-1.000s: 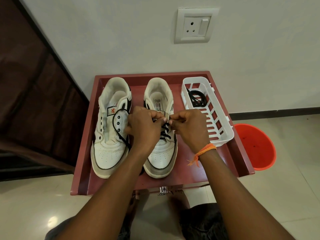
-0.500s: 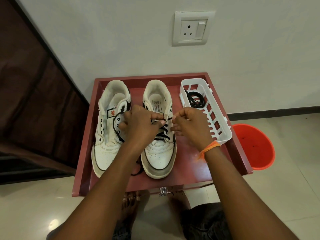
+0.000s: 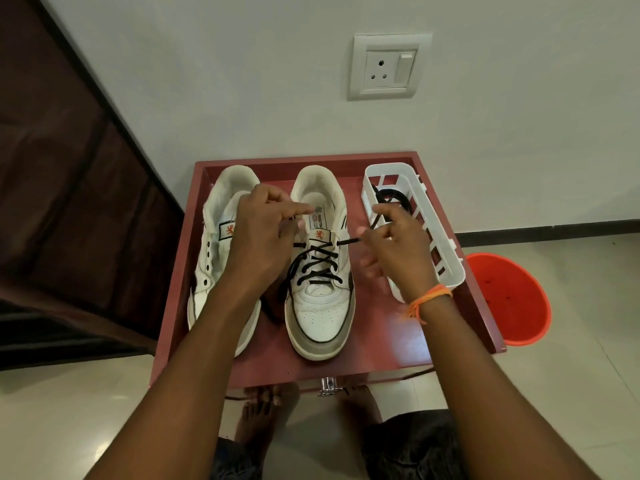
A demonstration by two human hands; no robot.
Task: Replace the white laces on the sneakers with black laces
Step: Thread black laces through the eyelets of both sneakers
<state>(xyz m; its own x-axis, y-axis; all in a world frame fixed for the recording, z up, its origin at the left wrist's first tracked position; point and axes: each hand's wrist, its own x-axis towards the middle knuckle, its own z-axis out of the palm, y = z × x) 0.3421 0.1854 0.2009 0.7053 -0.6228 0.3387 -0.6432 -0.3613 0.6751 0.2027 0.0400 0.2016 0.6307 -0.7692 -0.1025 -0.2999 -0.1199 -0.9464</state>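
You are in a home, in a plain room. A painted wall carries a household socket with its switch. The floor is glossy pale tile with a dark skirting along its edge. A dark wooden door stands at your left. You work at a small red worktop, with an orange bucket beside it and your bare feet under it.

Two sneakers stood side by side on a tray, toes toward the person. A basket lay on the tray right of them, a coiled lace in its far end. A bucket stood right of the tray.
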